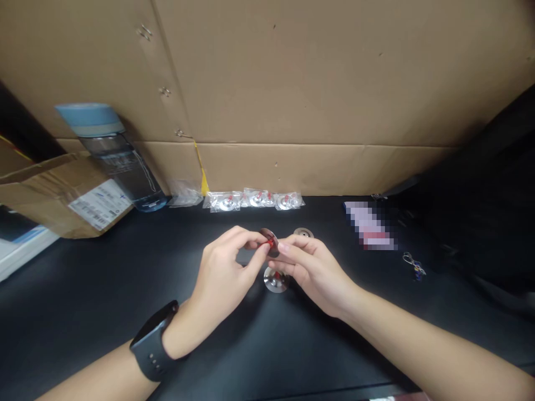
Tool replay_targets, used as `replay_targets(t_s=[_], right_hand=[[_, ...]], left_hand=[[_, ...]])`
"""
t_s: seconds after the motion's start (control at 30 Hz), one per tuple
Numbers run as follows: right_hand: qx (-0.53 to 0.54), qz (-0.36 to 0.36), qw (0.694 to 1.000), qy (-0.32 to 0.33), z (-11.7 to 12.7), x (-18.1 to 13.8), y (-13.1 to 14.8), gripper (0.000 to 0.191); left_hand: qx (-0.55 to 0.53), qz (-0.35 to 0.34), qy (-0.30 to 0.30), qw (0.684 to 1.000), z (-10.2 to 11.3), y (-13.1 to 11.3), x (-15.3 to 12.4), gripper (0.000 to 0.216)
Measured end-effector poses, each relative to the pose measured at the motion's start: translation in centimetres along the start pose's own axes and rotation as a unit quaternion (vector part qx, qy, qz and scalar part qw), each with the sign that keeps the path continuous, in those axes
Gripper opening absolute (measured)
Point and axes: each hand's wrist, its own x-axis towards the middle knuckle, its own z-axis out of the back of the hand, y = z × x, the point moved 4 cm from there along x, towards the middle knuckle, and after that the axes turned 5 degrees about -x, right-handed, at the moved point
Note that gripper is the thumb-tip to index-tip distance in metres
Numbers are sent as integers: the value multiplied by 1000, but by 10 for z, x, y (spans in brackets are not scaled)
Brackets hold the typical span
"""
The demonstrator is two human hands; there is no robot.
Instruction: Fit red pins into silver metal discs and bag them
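Note:
My left hand and my right hand meet above the black table, both pinching a small round metal disc with a red part between their fingertips. My left wrist wears a black watch. Just below the hands a second shiny metal disc lies flat on the table. A third disc rests behind my right hand's fingers.
Several clear bags holding discs lie along the cardboard wall. A blue-lidded bottle and a labelled cardboard box stand at the left. A pink-and-white packet and a small keyring lie at the right.

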Motion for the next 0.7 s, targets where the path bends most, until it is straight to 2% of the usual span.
replay_targets(t_s=[0.17,0.5,0.7], right_hand=[[-23,15,1000,-11,4,2,-3,24],[-42,28,999,-3,5,3,0,27],[-116,127,985,7,7,3,7,28]], left_hand=[[-46,50,17,998,-4,4,0,7],[-50,69,12,996,-3,-1,-1,5],[-174,134,56,974,-10,8,1,11]])
